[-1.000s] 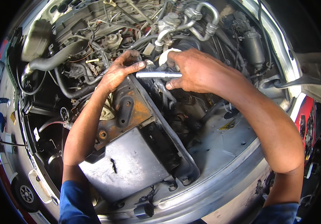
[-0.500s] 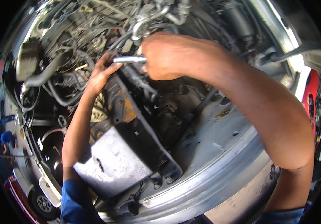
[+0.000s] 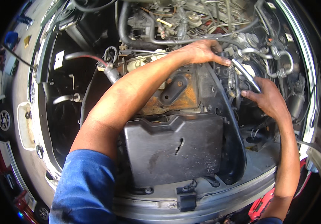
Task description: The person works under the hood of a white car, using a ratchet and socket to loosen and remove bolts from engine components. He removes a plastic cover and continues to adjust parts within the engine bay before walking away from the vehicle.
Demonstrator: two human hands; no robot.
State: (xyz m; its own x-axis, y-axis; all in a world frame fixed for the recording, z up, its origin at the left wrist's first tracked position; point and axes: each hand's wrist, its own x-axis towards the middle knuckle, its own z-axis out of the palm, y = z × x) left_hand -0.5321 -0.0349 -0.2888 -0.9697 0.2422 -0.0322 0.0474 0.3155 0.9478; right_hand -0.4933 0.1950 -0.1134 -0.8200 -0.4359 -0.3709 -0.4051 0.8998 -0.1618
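I am bent over an open car engine bay. In my right hand (image 3: 271, 98) is the lower end of a chrome wrench handle (image 3: 245, 74), its thumb pointing left. The handle slants up and left among the hoses, and its working end is hidden. My left hand (image 3: 201, 52) reaches across to the handle's upper end. Its thumb is stretched toward that end and stands apart from the fingers, which rest over engine parts. Below lies a black plastic cover (image 3: 175, 149) with a small slot, in front of a rusty metal tray (image 3: 184, 91).
Silver pipes (image 3: 279, 61) curve beside the handle on the right. A dark upright panel (image 3: 227, 130) runs forward next to the cover. Across the front lies the body crossmember (image 3: 160, 205). A loose hose end (image 3: 89, 58) sticks out at left. Parked cars (image 3: 4, 119) stand beyond.
My view has shifted, so the engine bay sits more upright. The handle has swung from nearly level to a steep slant, and my right hand is now below it.
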